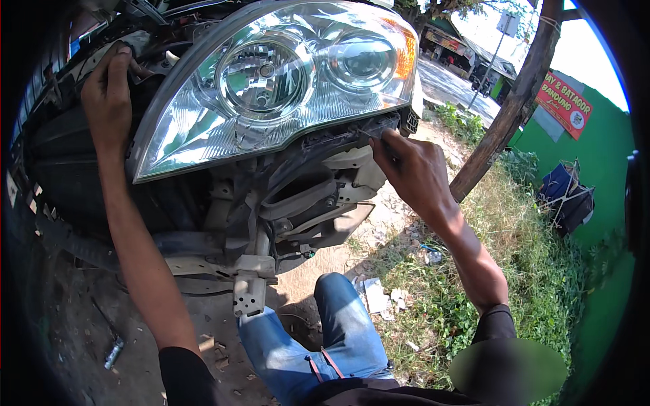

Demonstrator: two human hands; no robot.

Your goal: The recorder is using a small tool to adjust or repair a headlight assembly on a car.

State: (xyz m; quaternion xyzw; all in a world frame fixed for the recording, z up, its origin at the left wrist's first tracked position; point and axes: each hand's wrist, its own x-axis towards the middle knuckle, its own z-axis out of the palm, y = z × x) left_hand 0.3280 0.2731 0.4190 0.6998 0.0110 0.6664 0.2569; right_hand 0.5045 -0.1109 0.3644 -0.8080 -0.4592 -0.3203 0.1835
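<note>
A large clear headlight (271, 88) sits at the front of a car body with its bumper area exposed. Up at its left side, my left hand (108, 95) has curled fingers on a dark part in the engine bay; what they grip is hidden. My right hand (413, 169) is closed in a pinch at the black lower bracket (338, 135) beneath the lamp's right end; the pinched item is too small to make out. Below the lamp are dark plastic pieces and a metal mount (249, 291) with holes.
My jeans-clad legs (345, 325) are below the car. A silver tool (114, 353) lies on the dirt at lower left. To the right stand a wooden post (508, 122), weeds (535, 284), a green wall (602, 203) with a red sign, and dark bags (565, 199). A road runs behind.
</note>
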